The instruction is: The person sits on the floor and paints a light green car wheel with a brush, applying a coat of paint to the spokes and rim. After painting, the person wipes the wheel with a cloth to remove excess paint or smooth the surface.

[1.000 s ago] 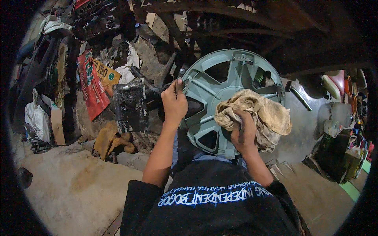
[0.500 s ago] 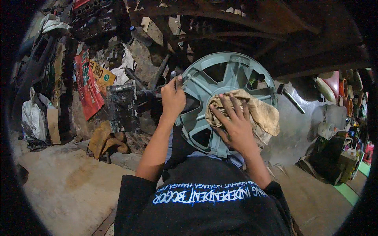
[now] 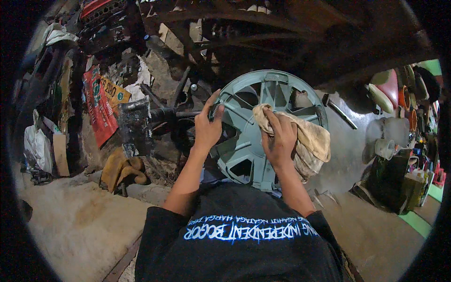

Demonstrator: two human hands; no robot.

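Observation:
A round grey-green spoked wheel cover (image 3: pixel 251 136) is in front of my body, its openings showing dark between the spokes. At its left edge, my left hand (image 3: pixel 207 126) grips the rim, thumb on the near face and the fingers partly hidden around the edge. Against the spokes right of the hub, my right hand (image 3: pixel 281 145) holds a bunched beige cloth (image 3: pixel 314 143) with curled fingers. The loose part of this cloth hangs to the right over the wheel cover's edge and hides some of it.
Dark beams (image 3: pixel 300 28) cross above. A grey smooth surface (image 3: pixel 336 164) lies to the right, with a white tub (image 3: pixel 385 148) and cluttered goods beyond. At left are a red printed sheet (image 3: pixel 99 115), a brown crumpled cloth (image 3: pixel 123 173) and a white bag (image 3: pixel 38 145).
My right hand has gone from lying spread over the cloth to gripping it with curled fingers. The cloth is bunched differently, baring more of the hub. My left hand stays on the rim.

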